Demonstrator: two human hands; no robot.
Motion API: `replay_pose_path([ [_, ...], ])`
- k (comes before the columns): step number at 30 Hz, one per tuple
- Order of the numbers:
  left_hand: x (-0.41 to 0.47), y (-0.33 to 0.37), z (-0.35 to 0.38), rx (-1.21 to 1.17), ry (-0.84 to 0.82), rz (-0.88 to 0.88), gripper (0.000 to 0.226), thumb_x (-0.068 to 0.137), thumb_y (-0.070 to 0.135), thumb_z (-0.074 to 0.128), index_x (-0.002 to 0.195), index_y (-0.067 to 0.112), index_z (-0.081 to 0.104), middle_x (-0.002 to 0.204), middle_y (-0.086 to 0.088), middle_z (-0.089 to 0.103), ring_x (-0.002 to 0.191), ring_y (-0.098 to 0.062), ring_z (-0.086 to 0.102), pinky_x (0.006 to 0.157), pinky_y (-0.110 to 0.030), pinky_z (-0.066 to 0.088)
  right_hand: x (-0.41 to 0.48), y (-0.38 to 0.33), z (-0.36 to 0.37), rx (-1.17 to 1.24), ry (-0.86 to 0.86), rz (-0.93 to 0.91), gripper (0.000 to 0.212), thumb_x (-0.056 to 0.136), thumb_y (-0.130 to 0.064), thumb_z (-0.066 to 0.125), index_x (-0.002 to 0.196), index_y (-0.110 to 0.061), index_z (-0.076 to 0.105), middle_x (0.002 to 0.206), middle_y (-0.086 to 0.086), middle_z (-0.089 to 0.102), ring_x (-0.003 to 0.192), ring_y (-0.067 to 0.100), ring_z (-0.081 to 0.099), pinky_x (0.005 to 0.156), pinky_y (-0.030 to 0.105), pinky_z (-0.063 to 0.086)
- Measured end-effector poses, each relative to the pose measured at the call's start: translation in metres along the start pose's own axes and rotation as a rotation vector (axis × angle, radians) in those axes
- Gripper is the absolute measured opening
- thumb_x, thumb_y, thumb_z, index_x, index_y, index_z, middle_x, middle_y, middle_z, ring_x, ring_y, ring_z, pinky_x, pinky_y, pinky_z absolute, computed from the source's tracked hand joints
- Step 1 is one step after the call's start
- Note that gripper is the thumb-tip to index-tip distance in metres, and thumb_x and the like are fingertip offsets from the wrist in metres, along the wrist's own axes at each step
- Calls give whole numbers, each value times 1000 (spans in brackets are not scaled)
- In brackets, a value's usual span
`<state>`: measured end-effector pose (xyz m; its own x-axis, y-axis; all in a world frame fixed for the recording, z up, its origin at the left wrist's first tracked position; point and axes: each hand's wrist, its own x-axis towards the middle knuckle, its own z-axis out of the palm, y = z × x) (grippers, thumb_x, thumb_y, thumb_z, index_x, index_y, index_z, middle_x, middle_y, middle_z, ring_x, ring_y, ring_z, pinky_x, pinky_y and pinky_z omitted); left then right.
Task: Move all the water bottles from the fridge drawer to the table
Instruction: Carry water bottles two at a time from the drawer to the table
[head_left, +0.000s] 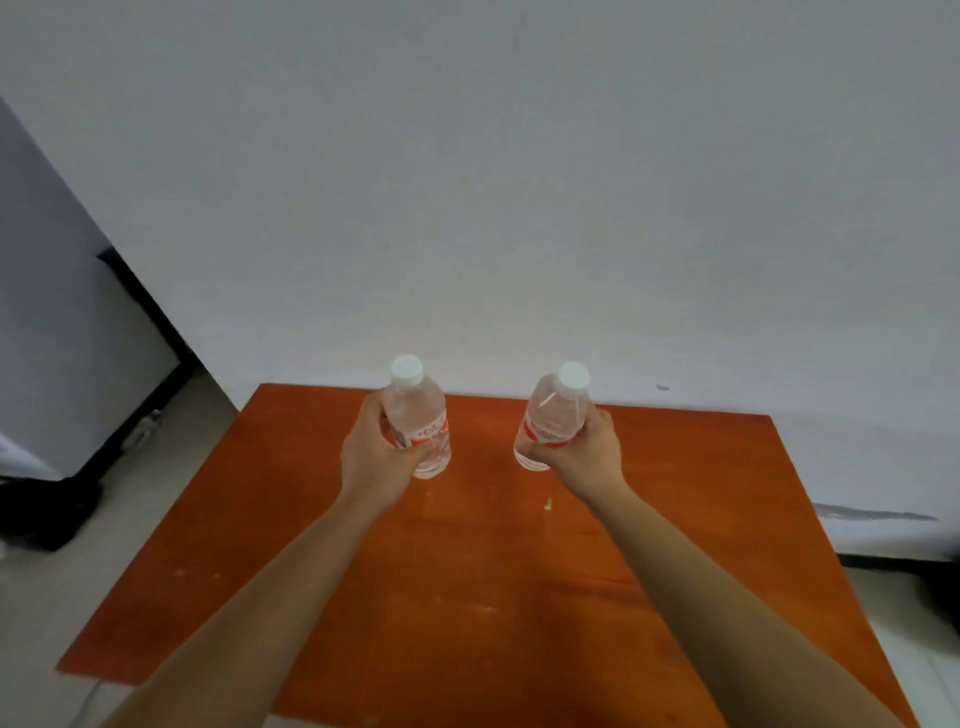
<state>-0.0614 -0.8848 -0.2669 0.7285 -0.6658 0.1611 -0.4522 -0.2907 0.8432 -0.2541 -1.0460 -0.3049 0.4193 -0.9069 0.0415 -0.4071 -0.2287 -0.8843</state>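
We see the left hand wrapped around one water bottle and the right hand wrapped around a second bottle, each gripping at the red label. Both bottles stand nearly upright over the far part of the orange table, white caps above the fingers; we cannot tell whether their bases touch it.

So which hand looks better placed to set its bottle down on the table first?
Left, marginally. The left hand holds the left clear plastic water bottle nearly upright over the orange table. The right hand holds the matching right bottle tilted, so it probably needs straightening first.
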Motion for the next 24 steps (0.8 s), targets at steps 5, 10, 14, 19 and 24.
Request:
replay_pose_path([
  [5,91,-56,17,56,-117,-18,82,63,25,92,133,24,51,124,5,58,113,-17,58,92,-34,50,54,1,52,-74,41,127,76,54,-52,92,119,-27,60,109,-9,65,99,14,62,81,30,52],
  [10,168,-105,43,57,-247,-61,80,66,21,90,135,25,51,128,5,62,116,-16,58,98,-37,50,110,11,102,-151,49,237,74,57,-53,90,120,-30,60,108,-13,69,98,12,65,82,31,56],
  [14,206,-135,67,81,-314,-91,80,66,25,90,136,24,51,127,5,63,114,-16,59,95,-32,49,146,26,141,-195,68,326,76,56,-45,93,121,-25,59,113,-8,69,103,17,65,87,37,56],
  [19,237,-157,95,114,-397,-102,80,70,22,88,140,21,48,132,0,62,117,-21,60,98,-33,47,181,44,176,-223,39,389,79,61,-37,92,128,-23,52,115,-3,69,105,22,66,89,37,55],
  [24,260,-169,112,126,-427,-104,80,74,18,85,142,20,44,135,-3,61,117,-23,61,99,-39,50,205,53,195,-292,-27,376,77,70,-28,88,135,-21,46,119,-1,67,109,20,65,91,32,52],
])
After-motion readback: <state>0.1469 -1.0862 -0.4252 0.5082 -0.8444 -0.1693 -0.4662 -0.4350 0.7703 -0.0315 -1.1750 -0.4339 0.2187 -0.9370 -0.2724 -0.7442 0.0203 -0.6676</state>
